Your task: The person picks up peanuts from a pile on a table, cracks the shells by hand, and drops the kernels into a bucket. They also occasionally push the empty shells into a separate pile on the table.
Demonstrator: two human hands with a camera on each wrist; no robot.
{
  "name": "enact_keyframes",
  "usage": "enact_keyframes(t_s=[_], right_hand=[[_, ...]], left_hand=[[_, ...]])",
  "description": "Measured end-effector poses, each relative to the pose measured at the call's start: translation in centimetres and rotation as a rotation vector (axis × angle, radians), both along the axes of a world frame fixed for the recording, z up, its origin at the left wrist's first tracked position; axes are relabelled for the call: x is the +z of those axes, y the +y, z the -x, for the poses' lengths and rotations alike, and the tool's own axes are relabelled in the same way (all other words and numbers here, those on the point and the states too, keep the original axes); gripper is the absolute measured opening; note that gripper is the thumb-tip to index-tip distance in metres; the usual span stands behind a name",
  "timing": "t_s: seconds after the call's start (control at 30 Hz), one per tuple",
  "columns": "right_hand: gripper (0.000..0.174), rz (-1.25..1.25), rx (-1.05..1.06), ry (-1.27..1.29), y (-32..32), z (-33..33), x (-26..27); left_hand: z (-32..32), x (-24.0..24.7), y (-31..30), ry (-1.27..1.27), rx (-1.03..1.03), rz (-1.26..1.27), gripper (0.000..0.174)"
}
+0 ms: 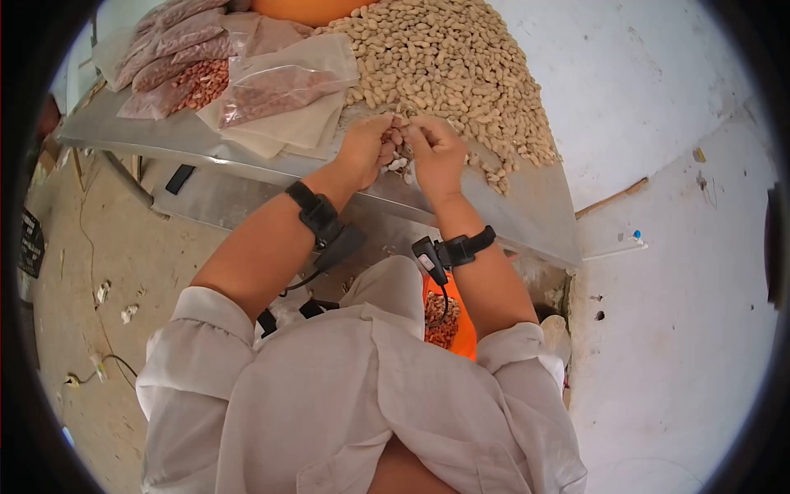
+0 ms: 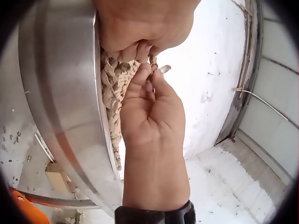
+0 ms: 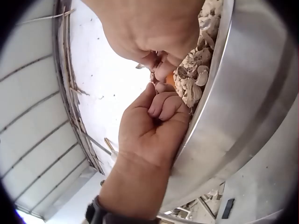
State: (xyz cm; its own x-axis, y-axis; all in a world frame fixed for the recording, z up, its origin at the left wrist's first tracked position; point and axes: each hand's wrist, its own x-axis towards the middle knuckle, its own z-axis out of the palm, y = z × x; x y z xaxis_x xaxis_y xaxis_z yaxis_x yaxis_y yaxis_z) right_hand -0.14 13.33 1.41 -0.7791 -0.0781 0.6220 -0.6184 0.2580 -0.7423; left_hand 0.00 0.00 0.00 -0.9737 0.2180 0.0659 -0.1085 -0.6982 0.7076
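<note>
Over the near edge of the metal table point(image 1: 502, 216), my two hands meet fingertip to fingertip. My left hand point(image 1: 364, 151) and my right hand point(image 1: 440, 158) both pinch a small peanut between thumb and fingers. A pale piece of peanut shell point(image 2: 165, 69) sticks out by the fingertips in the left wrist view. Most of the peanut is hidden behind the fingers. Broken shells point(image 1: 400, 167) lie on the table just below the hands. The right wrist view shows more empty shells point(image 3: 190, 84) along the table rim, close beside the fingers.
A large heap of unshelled peanuts point(image 1: 444, 66) covers the table's back right. Clear bags of red kernels point(image 1: 276, 92) are stacked at the left, with flat bags under them. An orange container point(image 1: 467, 325) with reddish contents stands below, near the knees. A white wall point(image 1: 658, 272) borders the right.
</note>
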Motion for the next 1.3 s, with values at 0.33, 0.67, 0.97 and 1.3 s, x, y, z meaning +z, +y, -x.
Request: enact_keyframes(t_s=[0.33, 0.67, 0.97, 1.3], right_hand=[[0.012, -0.233, -0.074, 0.311, -1.3, -1.3, 1.8], [0.012, -0.251, -0.03, 0.345, -0.3, -0.3, 1.2], [0.022, -0.397, -0.312, 0.318, 3.6, -0.3, 2.8], [0.026, -0.318, -0.58, 0.177, 16.0, -1.4, -1.8]], left_hand=[[-0.1, 0.3, -0.5, -0.079, -0.054, -0.159, 0.024], [0.0, 0.1, -0.4, -0.08, -0.024, -0.181, 0.023], [-0.4, 0.1, 0.1, 0.047, 0.128, 0.003, 0.018], [0.8, -1.7, 1.5, 0.344, 0.28, 0.466, 0.041]])
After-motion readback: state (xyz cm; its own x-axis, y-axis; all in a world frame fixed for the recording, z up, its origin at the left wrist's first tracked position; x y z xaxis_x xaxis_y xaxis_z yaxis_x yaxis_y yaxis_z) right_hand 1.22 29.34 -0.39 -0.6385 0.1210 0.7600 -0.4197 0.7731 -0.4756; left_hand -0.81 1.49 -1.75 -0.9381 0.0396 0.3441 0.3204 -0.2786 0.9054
